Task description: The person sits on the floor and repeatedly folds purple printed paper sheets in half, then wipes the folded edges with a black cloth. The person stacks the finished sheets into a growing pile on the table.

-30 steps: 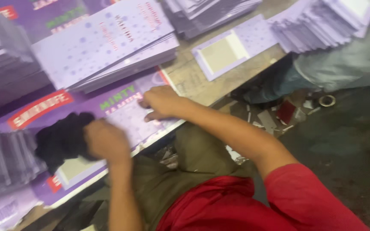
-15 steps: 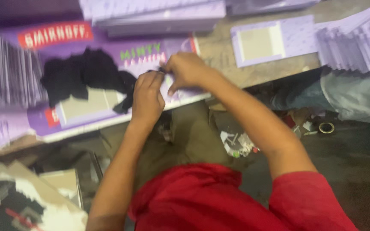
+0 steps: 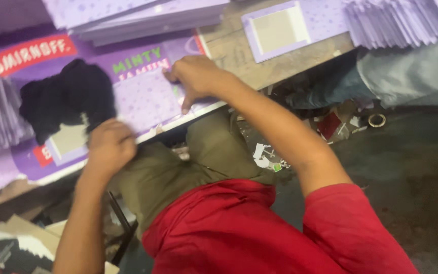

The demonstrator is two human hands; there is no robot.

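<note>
A large purple printed cardboard sheet (image 3: 143, 96) lies flat on the wooden table, overhanging its near edge. My right hand (image 3: 196, 78) presses down on the sheet's right part, fingers spread on the card. My left hand (image 3: 110, 144) is closed on a black cloth (image 3: 67, 96) that lies bunched on the sheet's left half. The image is blurred, so the exact grip is hard to make out.
Stacks of purple card sheets (image 3: 138, 15) lie at the back, and another fanned stack (image 3: 401, 20) at top right. A small purple card with a grey window (image 3: 280, 30) rests on bare wood. Another person's grey-trousered leg (image 3: 411, 76) stands at right. Scraps and a tape roll (image 3: 376, 120) litter the floor.
My left hand has pulled back toward me and to the left, away from my right hand, with the black cloth. My right hand stays pressed on the sheet.
</note>
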